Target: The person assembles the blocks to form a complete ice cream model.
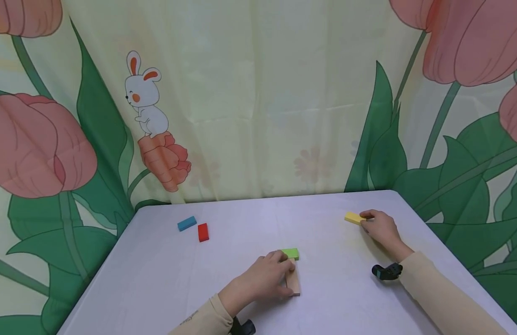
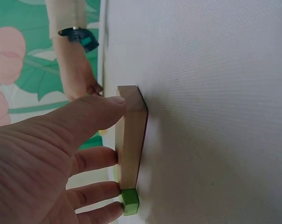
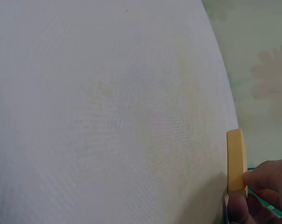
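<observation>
My left hand (image 1: 264, 275) is over a plain wooden block (image 1: 293, 281) in the middle of the table, thumb at its near end and fingers curved over it. A green block (image 1: 291, 253) lies across the wooden block's far end, and in the left wrist view a fingertip is right at the green block (image 2: 130, 201). At the back right, my right hand (image 1: 383, 229) pinches one end of a yellow block (image 1: 353, 218) between thumb and fingers. The same yellow block (image 3: 236, 158) shows in the right wrist view, close over the table.
On the left of the table lie a blue block (image 1: 186, 223) and a red block (image 1: 203, 232), near each other. A white cloth (image 1: 157, 288) covers the table. Behind its far edge hangs a curtain (image 1: 262, 116) printed with tulips and a rabbit.
</observation>
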### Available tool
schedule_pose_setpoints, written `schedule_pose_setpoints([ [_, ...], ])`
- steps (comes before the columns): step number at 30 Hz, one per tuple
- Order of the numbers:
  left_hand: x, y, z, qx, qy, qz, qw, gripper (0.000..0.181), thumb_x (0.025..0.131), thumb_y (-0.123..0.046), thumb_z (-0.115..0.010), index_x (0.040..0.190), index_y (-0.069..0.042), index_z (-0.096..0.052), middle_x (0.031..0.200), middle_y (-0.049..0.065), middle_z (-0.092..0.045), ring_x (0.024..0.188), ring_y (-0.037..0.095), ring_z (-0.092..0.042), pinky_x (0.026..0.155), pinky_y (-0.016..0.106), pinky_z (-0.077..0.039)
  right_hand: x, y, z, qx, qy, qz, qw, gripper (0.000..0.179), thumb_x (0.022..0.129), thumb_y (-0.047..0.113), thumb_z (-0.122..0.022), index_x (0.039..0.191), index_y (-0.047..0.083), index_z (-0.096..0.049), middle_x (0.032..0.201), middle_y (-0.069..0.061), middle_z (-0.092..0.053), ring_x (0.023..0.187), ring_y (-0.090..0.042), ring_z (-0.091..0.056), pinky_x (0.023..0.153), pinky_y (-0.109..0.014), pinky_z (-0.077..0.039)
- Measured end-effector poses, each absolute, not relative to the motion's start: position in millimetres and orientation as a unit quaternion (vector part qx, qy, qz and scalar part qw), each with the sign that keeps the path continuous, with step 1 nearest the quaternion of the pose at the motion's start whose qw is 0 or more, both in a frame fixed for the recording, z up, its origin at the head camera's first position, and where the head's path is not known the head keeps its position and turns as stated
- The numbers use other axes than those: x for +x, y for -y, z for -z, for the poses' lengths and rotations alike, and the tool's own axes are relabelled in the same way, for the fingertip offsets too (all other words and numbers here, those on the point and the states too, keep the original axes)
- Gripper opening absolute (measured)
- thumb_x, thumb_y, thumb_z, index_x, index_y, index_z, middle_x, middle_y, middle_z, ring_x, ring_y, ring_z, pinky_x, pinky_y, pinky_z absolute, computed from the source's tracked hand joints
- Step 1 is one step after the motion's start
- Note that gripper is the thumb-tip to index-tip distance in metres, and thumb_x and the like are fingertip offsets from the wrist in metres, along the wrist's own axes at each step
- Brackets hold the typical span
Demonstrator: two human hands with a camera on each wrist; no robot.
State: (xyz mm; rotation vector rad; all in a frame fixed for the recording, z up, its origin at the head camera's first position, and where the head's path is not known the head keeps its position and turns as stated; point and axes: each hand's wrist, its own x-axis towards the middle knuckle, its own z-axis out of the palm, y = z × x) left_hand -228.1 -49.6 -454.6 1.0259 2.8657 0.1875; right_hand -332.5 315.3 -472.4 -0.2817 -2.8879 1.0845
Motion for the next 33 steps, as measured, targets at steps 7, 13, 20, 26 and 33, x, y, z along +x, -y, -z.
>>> schedule_pose_setpoints([
  [7,-229.2,49.5,456.1,0.337,-0.938,-0.061,0.045,0.050,0.085,-0.051,-0.081,0.127,-0.027,-0.067,0.128,-0.002,-0.057,0.120,0.014,-0.055,0.092,0.035,-0.050,-332.5,-312.2,473.3,-0.089,0.931,-0.354,0.021,0.042,0.101,0.012,-0.056,0.138,-0.007,-0.056,0.139,-0.033,-0.053,0.117,-0.044,-0.055,0.101,-0.056,-0.051],
  [13,-229.2,50.8,455.8,0.336,-0.938,-0.071,0.050,0.049,0.086,-0.050,-0.082,0.127,-0.027,-0.068,0.128,-0.002,-0.057,0.120,0.014,-0.054,0.092,0.034,-0.049,-334.2,-309.7,475.2,-0.082,0.931,-0.354,0.026,0.041,0.101,0.011,-0.056,0.137,-0.007,-0.056,0.138,-0.033,-0.054,0.116,-0.044,-0.055,0.101,-0.056,-0.050],
  [20,-229.9,50.8,454.4,0.337,-0.936,-0.082,0.050,0.048,0.084,-0.049,-0.083,0.125,-0.027,-0.068,0.126,-0.003,-0.057,0.119,0.013,-0.054,0.090,0.034,-0.048,-332.6,-305.8,474.2,-0.079,0.932,-0.353,0.017,0.042,0.101,0.011,-0.056,0.138,-0.007,-0.055,0.140,-0.033,-0.052,0.120,-0.045,-0.053,0.102,-0.056,-0.051],
  [26,-229.9,51.0,452.7,0.337,-0.937,-0.081,0.050,0.048,0.085,-0.049,-0.083,0.125,-0.027,-0.068,0.126,-0.003,-0.057,0.119,0.014,-0.055,0.091,0.034,-0.049,-333.3,-301.0,475.0,-0.074,0.933,-0.353,0.016,0.041,0.101,0.012,-0.057,0.138,-0.006,-0.056,0.140,-0.032,-0.052,0.119,-0.044,-0.054,0.101,-0.055,-0.051],
  [33,-229.5,51.8,454.4,0.336,-0.936,-0.086,0.052,0.048,0.085,-0.048,-0.083,0.125,-0.027,-0.069,0.126,-0.003,-0.057,0.119,0.014,-0.055,0.092,0.034,-0.048,-331.0,-294.9,475.1,-0.067,0.933,-0.353,0.015,0.041,0.100,0.012,-0.058,0.137,-0.006,-0.057,0.139,-0.032,-0.054,0.120,-0.045,-0.054,0.102,-0.057,-0.050],
])
